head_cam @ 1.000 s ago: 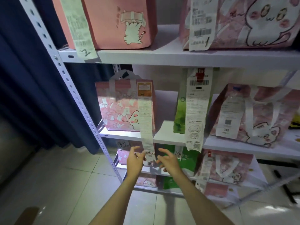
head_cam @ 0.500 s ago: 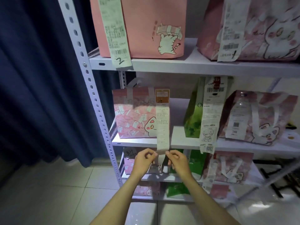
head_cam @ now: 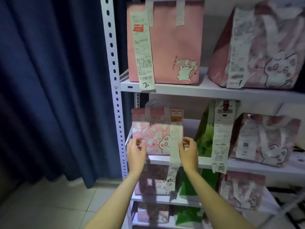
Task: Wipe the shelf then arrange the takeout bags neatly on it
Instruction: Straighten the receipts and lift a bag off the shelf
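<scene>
A pink takeout bag with a cat print (head_cam: 153, 133) stands at the left end of the white middle shelf (head_cam: 204, 161). A long receipt (head_cam: 175, 156) hangs from its front, down past the shelf edge. My left hand (head_cam: 136, 151) is at the bag's lower left side and my right hand (head_cam: 188, 151) at its lower right side, beside the receipt. The fingers of both are loosely curled towards the bag, and I see no firm grip. A green bag (head_cam: 204, 134) and another pink cat bag (head_cam: 267, 138) stand to the right on the same shelf.
The upper shelf (head_cam: 214, 92) carries a plain pink bag (head_cam: 168, 38) and a cat-print bag (head_cam: 267, 47), each with a receipt. Several more bags (head_cam: 239, 190) fill the lower shelves. A perforated metal upright (head_cam: 113, 63) and a dark blue curtain (head_cam: 49, 80) border the left side.
Both hands let go of the lower end of the receipt and rose to the sides of the pink bag. The view has moved closer and higher.
</scene>
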